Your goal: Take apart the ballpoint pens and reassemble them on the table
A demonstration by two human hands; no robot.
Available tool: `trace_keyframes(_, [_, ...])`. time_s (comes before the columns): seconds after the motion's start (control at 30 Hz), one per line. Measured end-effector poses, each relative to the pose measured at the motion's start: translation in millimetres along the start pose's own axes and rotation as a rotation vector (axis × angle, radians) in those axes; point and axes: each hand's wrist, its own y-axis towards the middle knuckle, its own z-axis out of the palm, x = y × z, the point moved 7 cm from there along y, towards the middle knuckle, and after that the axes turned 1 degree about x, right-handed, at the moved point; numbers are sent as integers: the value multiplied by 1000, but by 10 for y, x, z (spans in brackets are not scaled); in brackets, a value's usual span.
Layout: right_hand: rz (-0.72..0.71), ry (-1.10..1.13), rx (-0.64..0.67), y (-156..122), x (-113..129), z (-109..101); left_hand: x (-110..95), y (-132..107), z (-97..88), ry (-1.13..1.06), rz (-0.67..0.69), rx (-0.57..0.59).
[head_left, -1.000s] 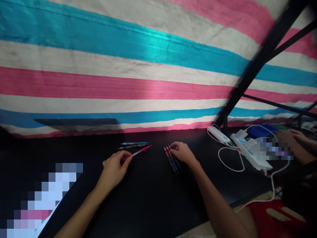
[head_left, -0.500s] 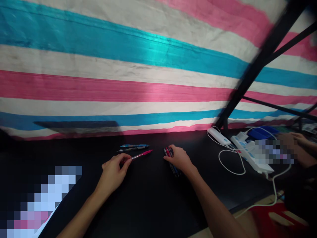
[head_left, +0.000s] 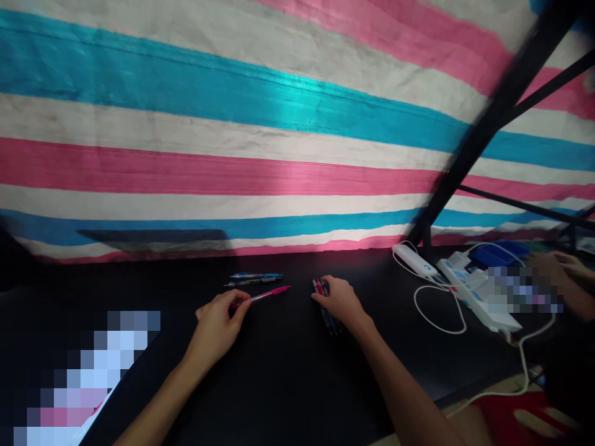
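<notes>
Your left hand [head_left: 218, 317] pinches the pink pen [head_left: 268, 294], its bright end pointing right across the worktop [head_left: 279, 384], much as a second ago. Your right hand [head_left: 341, 301], only fingering the upper end of the pen bundle [head_left: 319, 286] in the earlier frame, now straddles it, thumb on the left, so the bundle seems gathered in your grasp. Beyond, two pens [head_left: 256, 276] lie unmoved toward the worktop's far edge.

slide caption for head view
Left hand holds a slim pink pen; right hand partly covers slim multicoloured pens on black tabletop.
</notes>
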Motion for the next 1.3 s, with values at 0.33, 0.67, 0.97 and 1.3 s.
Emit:
trace_keyframes(0.33, [47,-54,-19,-105,65,-139,54,17,11,-242,-64,15])
trace_keyframes(0.67, [38,-61,34,-112,94,-82,123,33,38,-455,-140,5])
trace_keyframes(0.97, [36,-67,47,-88,93,-84,91,19,4,-472,-150,-15])
trace_keyframes(1.3, [-5,-35,46,-68,119,-37,99,22,16,-492,-149,-7])
